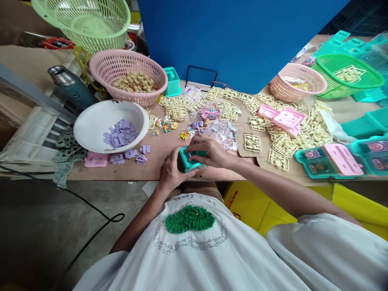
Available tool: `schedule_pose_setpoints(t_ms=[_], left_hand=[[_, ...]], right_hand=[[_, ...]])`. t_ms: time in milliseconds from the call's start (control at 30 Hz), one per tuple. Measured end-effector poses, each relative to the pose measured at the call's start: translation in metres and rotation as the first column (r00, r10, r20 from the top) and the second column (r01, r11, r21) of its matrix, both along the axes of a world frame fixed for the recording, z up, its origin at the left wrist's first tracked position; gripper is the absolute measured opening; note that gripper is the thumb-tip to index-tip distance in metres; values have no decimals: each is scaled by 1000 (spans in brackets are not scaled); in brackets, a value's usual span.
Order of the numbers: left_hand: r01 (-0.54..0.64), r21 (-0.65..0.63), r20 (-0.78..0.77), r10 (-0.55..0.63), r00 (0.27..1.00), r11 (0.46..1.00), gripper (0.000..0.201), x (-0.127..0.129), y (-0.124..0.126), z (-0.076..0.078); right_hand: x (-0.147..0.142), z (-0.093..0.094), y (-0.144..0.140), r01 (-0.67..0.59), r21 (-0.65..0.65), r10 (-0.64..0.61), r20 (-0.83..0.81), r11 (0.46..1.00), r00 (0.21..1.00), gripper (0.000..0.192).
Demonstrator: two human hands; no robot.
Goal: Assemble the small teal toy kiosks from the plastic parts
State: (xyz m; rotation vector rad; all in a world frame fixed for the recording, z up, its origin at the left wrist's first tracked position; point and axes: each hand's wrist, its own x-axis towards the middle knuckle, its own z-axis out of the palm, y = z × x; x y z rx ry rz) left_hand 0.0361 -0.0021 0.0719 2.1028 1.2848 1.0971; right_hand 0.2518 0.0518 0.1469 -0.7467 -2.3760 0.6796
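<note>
nearest the camera, a white shirt with a green tufted patch fills the lower frame. just above it, at the near edge of the wooden table, both hands meet on a small teal plastic box. the left hand cups the box from 8 o'clock, its grip closed around the side; the right hand lies over the top from 2 o'clock, fingers pressed down on it, so that grip is clamped on the box too.

at 10 o'clock from the hands sits a white bowl of lilac plastic pieces, with more lilac bits loose beside it. further out at 11 o'clock is a pink basket of tan pieces, and a pale green basket above that. at 12 o'clock lie tiny coloured parts and clear bags; pale yellow moulded frames spread toward 2 o'clock.

the box sits right at the table edge — a slip of either hand would likely tip it into the lap, and a sweep of the right forearm could scatter the tiny parts.
</note>
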Motion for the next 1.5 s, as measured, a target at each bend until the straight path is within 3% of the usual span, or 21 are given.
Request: schedule_pose_setpoints(t_ms=[533,1300,1500], left_hand=[[6,-6,20,-5,1000,1000,89,-1,1,3],[13,-40,12,-13,1000,999,89,-2,0,3],[62,-82,93,-54,994,995,89,-6,5,1]], right_hand=[[0,-7,1,40,-13,-41,-53,999,998,47],[-2,-12,-2,79,-9,-80,-92,997,993,39],[-1,-6,-4,122,-19,-123,-117,992,986,43]])
